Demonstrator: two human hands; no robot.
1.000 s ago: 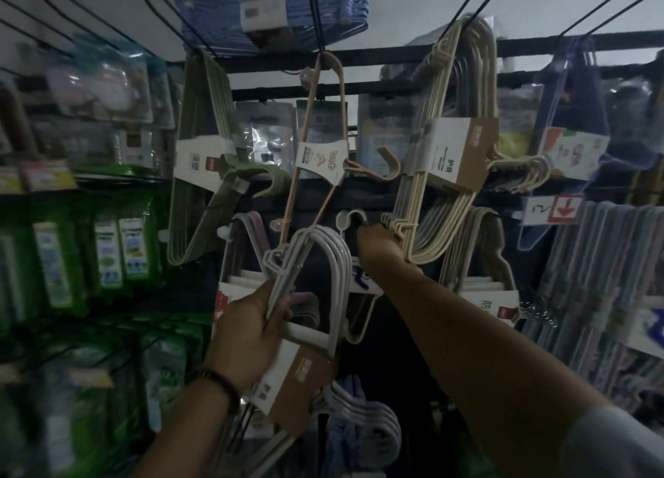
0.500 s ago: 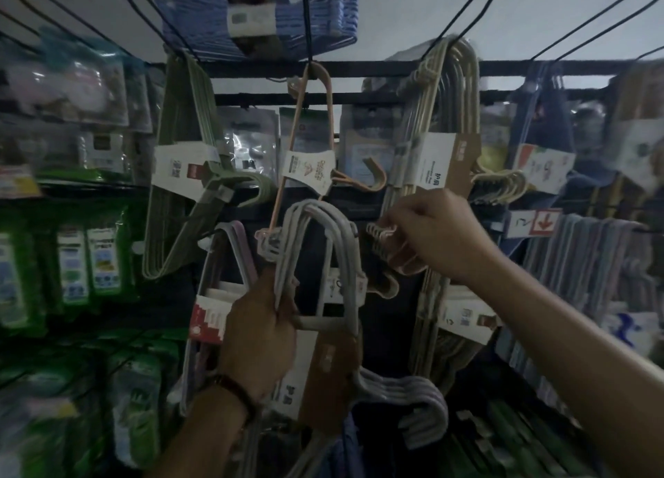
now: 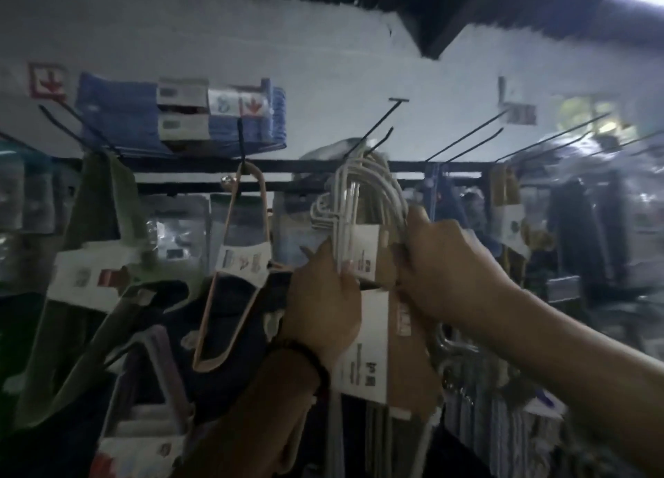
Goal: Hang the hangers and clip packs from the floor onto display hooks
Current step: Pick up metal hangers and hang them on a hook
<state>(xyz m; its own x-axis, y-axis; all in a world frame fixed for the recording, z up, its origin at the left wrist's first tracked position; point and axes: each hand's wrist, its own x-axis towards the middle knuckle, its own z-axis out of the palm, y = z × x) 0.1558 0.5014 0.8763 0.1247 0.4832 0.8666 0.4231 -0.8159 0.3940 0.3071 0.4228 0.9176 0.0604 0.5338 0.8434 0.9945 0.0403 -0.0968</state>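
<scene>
Fingers [image 3: 345, 276] of left hand [image 3: 323, 301] curled round upright bars of white plastic hanger pack [image 3: 363, 190] with brown-and-white card sleeve [image 3: 370, 355]. Right hand [image 3: 449, 269] grips its curved side. Pack held high, top at black wire display hook [image 3: 381, 119]; whether hooked on, unclear.

A rail [image 3: 201, 163] is running across the rack. At its middle a hanger bundle [image 3: 363, 197] is standing upright, its top lying at the base of a hook [image 3: 377, 125]; whether it is on the hook cannot be told. The left hand [image 3: 323, 305] is gripping the bundle's left side and the right hand [image 3: 445, 262] its right side. Left of the bundle a single hanger [image 3: 230, 273] is hanging from the rail, and a hanger pack [image 3: 100, 233] is hanging near the rail's left end. Above the rail's left half a flat pack [image 3: 179, 118] is resting on hooks.
</scene>
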